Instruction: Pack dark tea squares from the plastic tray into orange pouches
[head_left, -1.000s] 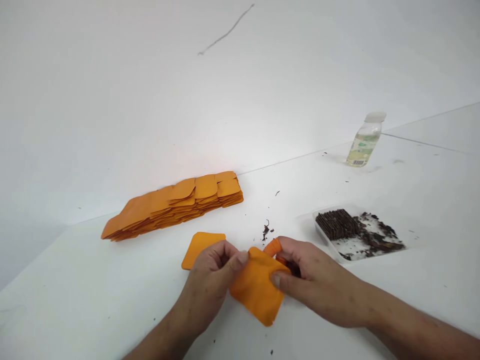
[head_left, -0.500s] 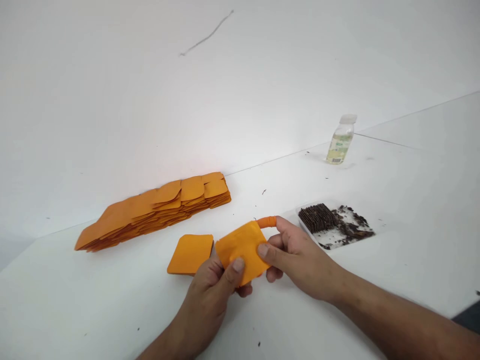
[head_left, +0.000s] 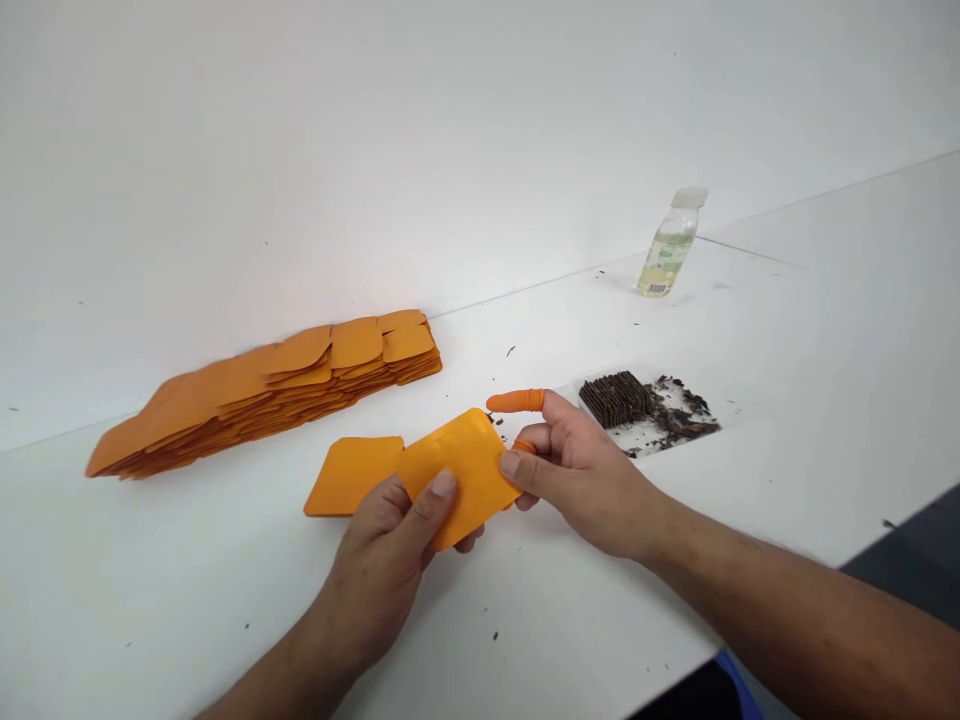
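My left hand (head_left: 397, 545) grips a flat orange packet (head_left: 459, 480) with rounded corners, its thumb lying on the face and the fingers behind. At the packet's right corner, my right hand (head_left: 577, 470) pinches it between thumb and a finger. The right index finger, in an orange finger cot (head_left: 517, 401), is stretched out above the packet, apart from it. A second finger there also wears orange. Just left of the held packet, an orange piece or small pile (head_left: 356, 475) lies on the table, partly hidden by my left hand.
A long row of stacked orange packets (head_left: 255, 410) lies along the wall. To the right, a white tray (head_left: 637, 440) holds thin dark strips (head_left: 616, 398) and dark crumbs. Behind it stands a capped bottle (head_left: 667, 250) of yellowish liquid. Dark specks dot the white table (head_left: 187, 600).
My right index finger has come off the packet's top edge and straightened out. The packet's face looks smoother. The whole scene has shifted left and up in the view.
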